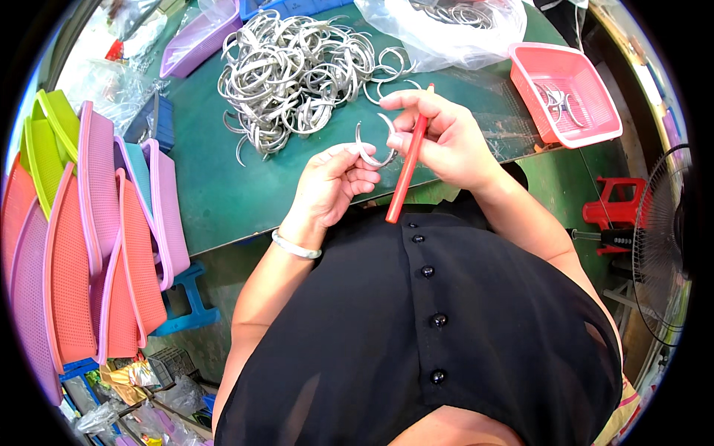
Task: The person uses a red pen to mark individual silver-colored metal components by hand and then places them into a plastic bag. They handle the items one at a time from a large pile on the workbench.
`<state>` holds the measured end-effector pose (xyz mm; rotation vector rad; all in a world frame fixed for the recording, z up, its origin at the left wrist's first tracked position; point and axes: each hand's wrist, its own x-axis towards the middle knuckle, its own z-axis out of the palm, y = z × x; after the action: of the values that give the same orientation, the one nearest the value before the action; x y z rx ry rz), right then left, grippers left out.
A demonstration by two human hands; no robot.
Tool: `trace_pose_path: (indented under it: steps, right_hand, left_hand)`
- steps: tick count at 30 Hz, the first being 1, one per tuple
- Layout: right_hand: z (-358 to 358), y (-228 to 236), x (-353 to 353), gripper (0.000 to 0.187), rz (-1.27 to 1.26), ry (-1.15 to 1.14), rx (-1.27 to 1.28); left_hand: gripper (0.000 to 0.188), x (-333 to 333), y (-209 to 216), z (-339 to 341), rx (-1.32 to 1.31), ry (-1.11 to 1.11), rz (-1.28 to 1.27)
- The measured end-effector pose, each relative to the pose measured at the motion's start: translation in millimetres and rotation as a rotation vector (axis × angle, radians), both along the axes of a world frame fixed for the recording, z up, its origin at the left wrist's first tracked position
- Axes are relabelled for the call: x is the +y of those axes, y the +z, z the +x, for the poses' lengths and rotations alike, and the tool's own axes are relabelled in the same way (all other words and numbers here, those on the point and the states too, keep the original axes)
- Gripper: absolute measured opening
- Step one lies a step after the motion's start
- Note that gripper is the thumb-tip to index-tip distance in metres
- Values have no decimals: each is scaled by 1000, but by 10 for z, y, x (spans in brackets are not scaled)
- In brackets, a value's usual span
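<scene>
- Black shirt, buttoned down the front, fills the near part of the view.
- Left hand, with a pale bangle at the wrist: thumb and fingertips pinch the lower left of an open metal ring.
- The ring is held up over the table's near side, its gap pointing away from the body, between the two hands.
- Right hand: fingers close round a red stick, which slants down toward the shirt; the thumb tip is at the ring's right side, though I cannot tell whether it touches.
- Green table beneath both hands.
- To the left, many baskets in pink, purple, orange and green, nested on edge; a blue stool stands just beside them.
- To the right, a fan and a red stool.
- Beyond the hands, a tangled pile of similar rings.
- Far right, a pink tray with a few metal pieces inside.
- At the far side, a clear bag containing rings.
</scene>
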<state>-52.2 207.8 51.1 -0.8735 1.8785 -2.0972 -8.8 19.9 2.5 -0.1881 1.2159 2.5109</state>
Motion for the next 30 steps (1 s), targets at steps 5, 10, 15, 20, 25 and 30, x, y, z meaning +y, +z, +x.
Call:
trace_pose_path:
  steps: [5,10,15,20,25,30]
  right_hand:
    - [52,67,-24,36,129,-22,267]
    - [58,80,18,37,198,-38,466]
    - [4,4,121,41,231,-56,538]
    - [-27,-151,149,36,116,-115,316]
    - [-29,-269,126,37,-28,-109,167]
    - [-55,-340,107,37,-121,-84,114]
  left_hand:
    - [24,69,-30,-4,-17,-36,101]
    - [22,76,-19,6,92,61,-8]
    - [24,67,1,37,356,296,-259]
    - [18,58,103,102,886,466,-805]
    - [15,78,217,140,1226,539,-1147]
    - [26,120,329,187,1323,520,-1235]
